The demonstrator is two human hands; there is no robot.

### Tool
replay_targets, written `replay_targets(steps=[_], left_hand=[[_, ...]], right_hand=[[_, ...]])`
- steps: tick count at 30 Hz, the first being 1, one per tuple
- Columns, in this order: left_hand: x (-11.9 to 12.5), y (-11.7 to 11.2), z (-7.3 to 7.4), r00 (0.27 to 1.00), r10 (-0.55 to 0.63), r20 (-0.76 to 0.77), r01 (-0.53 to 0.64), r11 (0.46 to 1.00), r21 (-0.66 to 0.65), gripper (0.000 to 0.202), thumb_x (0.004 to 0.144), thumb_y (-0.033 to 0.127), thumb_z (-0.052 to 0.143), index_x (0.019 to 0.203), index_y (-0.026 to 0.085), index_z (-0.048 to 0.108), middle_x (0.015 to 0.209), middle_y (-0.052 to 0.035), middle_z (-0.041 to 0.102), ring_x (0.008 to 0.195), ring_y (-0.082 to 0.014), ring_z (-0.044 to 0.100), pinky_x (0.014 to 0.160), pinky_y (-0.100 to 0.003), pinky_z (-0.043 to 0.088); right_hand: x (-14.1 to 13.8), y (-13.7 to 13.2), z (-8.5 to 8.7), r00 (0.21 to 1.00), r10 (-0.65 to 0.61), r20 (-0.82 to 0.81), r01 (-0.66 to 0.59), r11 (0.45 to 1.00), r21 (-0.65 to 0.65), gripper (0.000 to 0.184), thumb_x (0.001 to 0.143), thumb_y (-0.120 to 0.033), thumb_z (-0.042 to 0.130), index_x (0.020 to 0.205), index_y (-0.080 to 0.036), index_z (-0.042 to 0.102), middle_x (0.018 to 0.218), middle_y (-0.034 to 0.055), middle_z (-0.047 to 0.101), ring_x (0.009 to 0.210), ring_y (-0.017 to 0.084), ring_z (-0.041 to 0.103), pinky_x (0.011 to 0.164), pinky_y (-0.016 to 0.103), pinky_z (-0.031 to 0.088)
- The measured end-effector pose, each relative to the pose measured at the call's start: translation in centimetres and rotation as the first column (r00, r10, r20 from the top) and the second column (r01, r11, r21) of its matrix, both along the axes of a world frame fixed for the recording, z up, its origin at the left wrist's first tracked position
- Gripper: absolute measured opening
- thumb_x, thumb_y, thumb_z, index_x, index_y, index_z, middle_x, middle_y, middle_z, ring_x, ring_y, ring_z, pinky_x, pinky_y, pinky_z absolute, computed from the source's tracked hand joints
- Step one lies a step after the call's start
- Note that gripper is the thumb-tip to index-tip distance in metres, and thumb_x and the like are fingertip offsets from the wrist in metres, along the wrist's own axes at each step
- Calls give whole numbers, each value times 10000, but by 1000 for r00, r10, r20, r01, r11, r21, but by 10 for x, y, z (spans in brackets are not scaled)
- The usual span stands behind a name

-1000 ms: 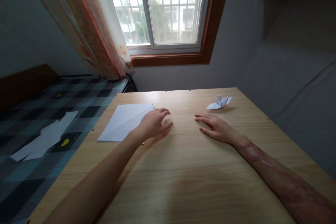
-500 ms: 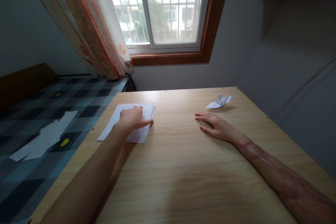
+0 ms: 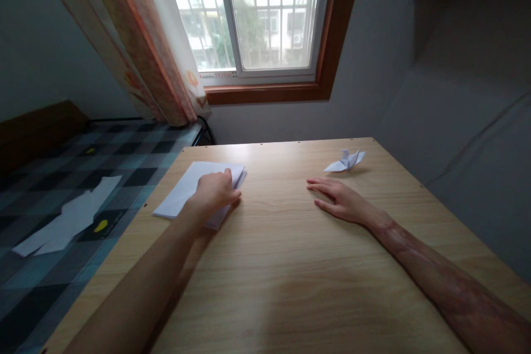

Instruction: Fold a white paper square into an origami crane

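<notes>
A stack of white paper sheets [image 3: 186, 191] lies on the left part of the wooden table [image 3: 282, 265]. My left hand [image 3: 213, 193] rests on the stack's right edge, fingers curled and pinching the edge of the top sheets, which lift slightly. My right hand [image 3: 338, 199] lies flat on the table at centre right, fingers stretched out, holding nothing. A small folded white paper bird [image 3: 345, 161] sits just beyond my right hand, not touched.
A bed with a dark checked cover [image 3: 74, 177] adjoins the table's left side, with loose white paper pieces [image 3: 66, 221] on it. A window [image 3: 257, 16] and a patterned curtain [image 3: 136, 38] stand behind. A grey wall [image 3: 468, 110] borders the right.
My left hand moved left from the bare table onto the paper stack and closed on its right edge. The stack's edge has lifted a little. My right hand stayed still.
</notes>
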State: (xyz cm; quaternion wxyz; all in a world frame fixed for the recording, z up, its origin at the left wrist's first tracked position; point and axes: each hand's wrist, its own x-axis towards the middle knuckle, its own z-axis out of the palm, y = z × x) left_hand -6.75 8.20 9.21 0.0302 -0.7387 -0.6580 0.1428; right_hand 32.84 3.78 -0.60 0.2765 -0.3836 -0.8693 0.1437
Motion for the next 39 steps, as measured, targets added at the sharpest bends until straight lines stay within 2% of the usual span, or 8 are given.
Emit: replay_targets(steps=[9,12,14,17,23,28,35,39], left_hand=[[-8,2,3,1000,-21,15,21,1000,-2,553,901,280,627,1431,124,619,1259,-238,796,1131,-411,777,825,-401,554],[-8,4,5,1000,-30,-4,30,999,25,410,998,347,522,1270,139,746,1223,-238,804,1109,-405,783,815,-398,543],[-9,5,7,999,-49,-9,50,998,32,481,1061,454,432,1158,161,801,1178,-227,816,1097,-400,785,802,-394,533],[-11,6,9,996,-84,-10,84,996,43,547,1073,549,408,1147,198,821,1156,-190,828,1102,-381,783,787,-375,515],[-18,8,8,991,-131,15,130,991,18,440,962,535,589,1128,188,805,1227,-172,812,1107,-371,766,779,-366,506],[-18,10,3,989,-143,42,142,989,34,347,875,404,639,1060,168,813,1163,-191,816,1023,-360,771,766,-369,509],[-7,4,5,993,-118,6,117,992,43,380,886,387,643,1116,143,822,1138,-209,822,1005,-366,783,763,-367,520],[-5,5,5,994,-109,-20,109,993,46,389,930,395,586,1074,140,843,1078,-211,830,964,-343,791,757,-348,517]], right_hand=[[1,2,-1,1000,12,-14,-11,1000,11,464,1048,-328,694,1512,-307,681,1628,95,632,1497,338,613,1260,567,505],[2,3,-2,1000,17,-18,-16,1000,19,464,1045,-330,703,1508,-304,686,1622,96,638,1491,334,619,1259,561,507],[2,3,-2,1000,17,-25,-17,1000,23,463,1041,-330,710,1503,-305,690,1615,94,645,1488,333,622,1258,558,508],[2,3,-3,999,14,-32,-14,1000,22,461,1039,-326,712,1500,-312,692,1617,89,644,1491,331,620,1258,554,509],[2,3,-3,999,18,-26,-17,1000,21,464,1043,-326,708,1506,-311,687,1617,96,643,1488,335,622,1258,563,507],[2,3,-2,999,16,-32,-15,1000,22,459,1043,-326,703,1502,-317,688,1619,85,643,1489,330,621,1257,557,507],[1,2,0,999,21,-44,-20,1000,24,454,1038,-334,710,1492,-319,699,1606,84,655,1481,329,630,1250,554,518],[0,2,1,999,23,-39,-22,999,30,469,1035,-328,712,1503,-317,692,1606,91,654,1475,328,634,1248,554,521]])
